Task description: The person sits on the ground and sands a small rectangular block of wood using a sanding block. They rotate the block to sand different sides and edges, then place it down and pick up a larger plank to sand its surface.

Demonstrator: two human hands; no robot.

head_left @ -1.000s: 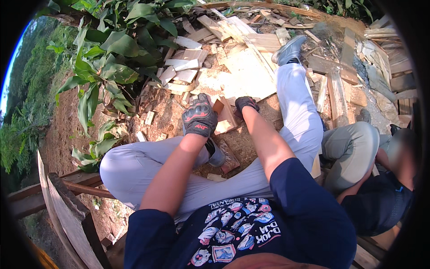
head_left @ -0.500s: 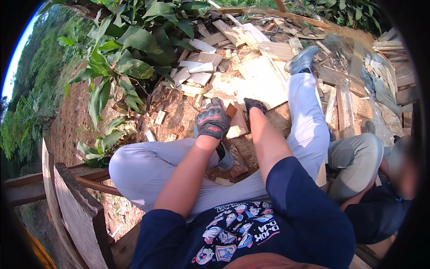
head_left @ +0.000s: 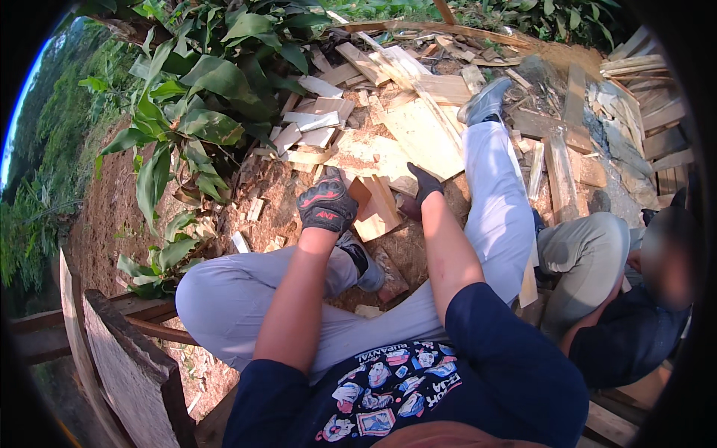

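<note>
My left hand [head_left: 327, 203], in a dark glove with red marks, is closed in a fist above the ground between my legs. A reddish-brown flat wood piece [head_left: 359, 194] projects from its right side and appears gripped in it. Beside that, a pale wood block [head_left: 381, 213] lies tilted on the dirt. My right hand [head_left: 426, 184], also dark-gloved, is to the right of the block and apart from it. One finger stretches out toward the far left, and nothing shows held in it; its underside is hidden.
Split boards and offcuts [head_left: 321, 123] cover the ground ahead, with a broad pale board [head_left: 426, 134] near my outstretched foot. Leafy plants [head_left: 202, 97] grow at the far left. A rough upright plank [head_left: 134, 366] stands near left. Another person [head_left: 590, 261] sits close on my right.
My left hand has moved left, away from the pale block, with the brown piece moving along. My right hand has drawn away from the block to the right. The view has shifted slightly.
</note>
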